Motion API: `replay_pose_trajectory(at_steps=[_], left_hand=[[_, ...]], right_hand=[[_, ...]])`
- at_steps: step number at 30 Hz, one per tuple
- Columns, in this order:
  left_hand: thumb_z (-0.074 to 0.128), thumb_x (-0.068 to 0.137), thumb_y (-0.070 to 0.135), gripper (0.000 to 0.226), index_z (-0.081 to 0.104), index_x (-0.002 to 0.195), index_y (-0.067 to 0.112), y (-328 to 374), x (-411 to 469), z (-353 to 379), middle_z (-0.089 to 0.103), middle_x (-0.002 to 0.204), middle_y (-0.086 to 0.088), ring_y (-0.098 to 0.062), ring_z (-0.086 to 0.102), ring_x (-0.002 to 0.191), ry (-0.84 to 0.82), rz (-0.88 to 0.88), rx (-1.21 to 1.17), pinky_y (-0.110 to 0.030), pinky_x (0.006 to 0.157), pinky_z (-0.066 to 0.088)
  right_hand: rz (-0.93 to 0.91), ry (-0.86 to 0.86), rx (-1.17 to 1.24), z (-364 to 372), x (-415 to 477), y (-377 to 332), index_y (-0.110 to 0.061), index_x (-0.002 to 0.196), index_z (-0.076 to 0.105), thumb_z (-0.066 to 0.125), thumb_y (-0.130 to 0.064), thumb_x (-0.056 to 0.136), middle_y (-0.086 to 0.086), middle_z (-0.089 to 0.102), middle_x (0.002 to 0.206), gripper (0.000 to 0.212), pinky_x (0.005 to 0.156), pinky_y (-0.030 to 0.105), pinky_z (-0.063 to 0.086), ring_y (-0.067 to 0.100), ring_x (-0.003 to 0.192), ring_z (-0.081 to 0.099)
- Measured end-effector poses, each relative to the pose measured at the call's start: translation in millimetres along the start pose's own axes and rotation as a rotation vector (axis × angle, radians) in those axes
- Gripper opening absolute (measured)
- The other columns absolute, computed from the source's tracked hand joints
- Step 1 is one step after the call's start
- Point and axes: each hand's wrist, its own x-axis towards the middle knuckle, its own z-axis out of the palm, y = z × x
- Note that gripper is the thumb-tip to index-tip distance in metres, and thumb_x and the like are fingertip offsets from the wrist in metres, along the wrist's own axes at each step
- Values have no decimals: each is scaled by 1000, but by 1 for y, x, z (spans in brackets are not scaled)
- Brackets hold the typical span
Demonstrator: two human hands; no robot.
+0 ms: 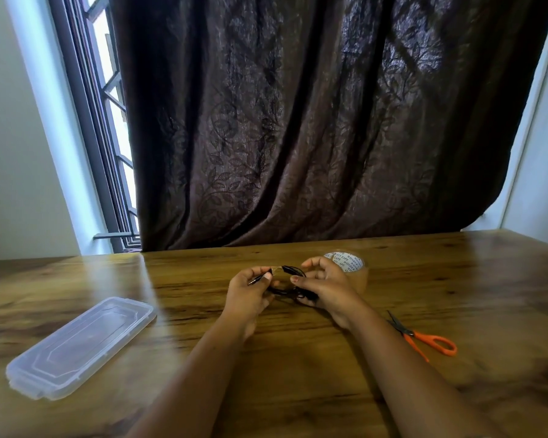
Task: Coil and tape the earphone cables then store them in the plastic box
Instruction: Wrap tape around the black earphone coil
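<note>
Far left first: the plastic box (81, 346) lies near the left edge of the worktop (298, 358), toward the front. Its lid is on and nothing dark shows through it, so storing looks not yet done, and the box will need opening first.

Into the middle now. The left hand (250, 292) has its fingers (266, 276) curled, pinching the plug end of the black earphone cable (290, 292). The cable hangs as a loose bundle of loops between the two hands, just above the wood. The right hand (326, 287) has the other side, thumb and fingers bent round the loops. A thin pale strand runs across the top between the hands, but it is too small to tell whether it is tape or wire. Coiling seems about finished, and taping looks like the step in hand. Only one cable shows.

Just behind the right hand stands the tape roll (348, 263), toward the far edge and close enough to bump. Further right, nearer the front, lie the orange-handled scissors (431, 341), well apart from the roll.

A wide run of wood lies between the hands and the box, so the carry to the left looks unobstructed.
</note>
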Motion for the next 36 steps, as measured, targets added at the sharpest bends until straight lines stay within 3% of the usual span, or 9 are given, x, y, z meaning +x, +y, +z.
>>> replay_pose_trajectory(at_steps=[4,11,17,22,30,36], left_hand=[[54,94,4,11,60,102,9,1,0,-3,68,102,-13,-18,68,89,46,-12,-19,-26,69,56],[58,91,2,11,60,100,8,7,-8,0,68,93,-14,-16,67,80,85,-14,-42,-23,60,56],[62,88,2,14,63,102,5,14,-29,12,70,89,-12,-15,69,78,63,21,-1,-21,60,56],[60,89,1,14,64,102,4,10,-59,26,69,90,-11,-19,68,84,44,48,32,-25,75,58],[58,89,-3,13,64,97,4,-5,-96,68,69,87,-8,-12,66,75,-27,48,61,-14,62,56],[64,84,-5,11,66,89,5,-23,-126,93,70,94,-18,-26,68,90,-108,9,223,-35,88,54]], right_hand=[[26,11,81,0,0,1,-11,99,53,70,0,81,14,66,93,27,67,36,59,22,81,67],[-7,25,83,5,-7,-4,-9,85,61,68,-1,84,3,64,76,10,65,28,58,15,76,65],[-24,107,145,1,-25,-11,-9,86,67,63,0,88,6,66,79,10,60,20,56,12,72,64],[-30,145,163,-12,-53,-13,-10,86,69,61,-2,90,8,68,89,11,59,18,54,15,81,64],[-114,191,26,-54,-118,-28,-7,95,65,58,0,91,1,65,82,10,59,18,55,10,74,63],[-107,241,-118,-91,-162,-19,-6,102,64,60,1,89,2,67,85,15,58,20,53,14,78,66]])
